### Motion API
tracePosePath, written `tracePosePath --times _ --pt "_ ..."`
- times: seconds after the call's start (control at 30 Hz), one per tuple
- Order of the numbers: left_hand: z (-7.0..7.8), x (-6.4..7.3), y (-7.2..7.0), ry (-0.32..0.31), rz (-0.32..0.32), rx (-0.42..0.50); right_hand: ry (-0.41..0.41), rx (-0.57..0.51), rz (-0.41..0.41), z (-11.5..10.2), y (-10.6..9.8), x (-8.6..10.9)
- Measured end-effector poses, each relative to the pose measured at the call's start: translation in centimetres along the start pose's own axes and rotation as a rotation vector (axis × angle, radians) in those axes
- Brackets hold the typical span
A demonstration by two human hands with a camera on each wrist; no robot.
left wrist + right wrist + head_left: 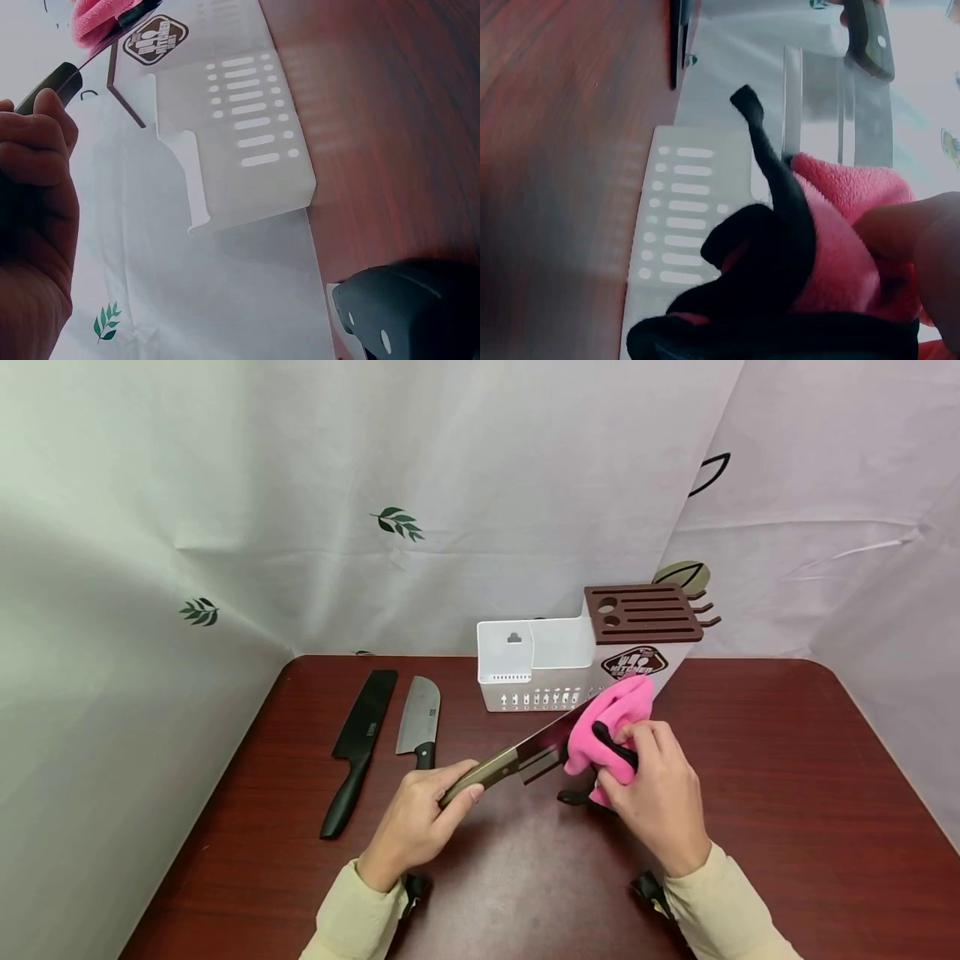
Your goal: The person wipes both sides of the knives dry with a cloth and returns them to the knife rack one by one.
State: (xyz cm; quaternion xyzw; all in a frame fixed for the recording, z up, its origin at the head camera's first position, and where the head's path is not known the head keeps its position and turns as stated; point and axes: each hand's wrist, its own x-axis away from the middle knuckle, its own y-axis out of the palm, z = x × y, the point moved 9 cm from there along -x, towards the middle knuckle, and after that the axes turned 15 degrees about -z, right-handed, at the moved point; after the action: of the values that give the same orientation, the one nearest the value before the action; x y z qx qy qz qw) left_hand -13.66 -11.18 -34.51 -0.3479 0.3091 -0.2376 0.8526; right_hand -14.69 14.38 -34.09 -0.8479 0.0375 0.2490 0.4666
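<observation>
My left hand [420,814] grips the brownish handle [487,772] of a broad-bladed kitchen knife, held above the table and tilted up to the right. A pink cloth [611,718] with black edging is bunched in my right hand [663,793] and wraps over the far part of the blade, hiding its tip. In the right wrist view the bare part of the blade [821,105] shows between handle and cloth, and a black strip of the cloth's edging [784,187] hangs loose. The left wrist view shows the left fingers [37,150] curled round the handle.
A white knife rack [540,689] with a brown slotted top [645,614] and side hooks stands at the table's back, behind the cloth. To the left lie a black knife [365,727] and a smaller steel-bladed knife [420,718]. A pale curtain [480,485] hangs behind.
</observation>
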Motion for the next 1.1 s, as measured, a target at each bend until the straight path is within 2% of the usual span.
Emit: tracePosePath --times 0.43,0.67,0.83,1.1 --pt "0.0 -0.1 0.1 -0.009 0.001 0.001 -0.213 0.019 -0.097 -2.4 1.2 0.2" --pt "-0.1 0.0 0.1 -0.012 0.013 -0.003 -0.294 0.002 -0.155 -3.1 1.7 0.3" --pt "-0.1 0.0 0.2 -0.015 0.018 -0.001 -0.356 -0.022 -0.135 -3.7 1.7 0.5" --pt "0.0 -0.1 0.4 -0.022 0.003 0.009 -0.445 -0.069 -0.023 -4.4 1.0 0.6"
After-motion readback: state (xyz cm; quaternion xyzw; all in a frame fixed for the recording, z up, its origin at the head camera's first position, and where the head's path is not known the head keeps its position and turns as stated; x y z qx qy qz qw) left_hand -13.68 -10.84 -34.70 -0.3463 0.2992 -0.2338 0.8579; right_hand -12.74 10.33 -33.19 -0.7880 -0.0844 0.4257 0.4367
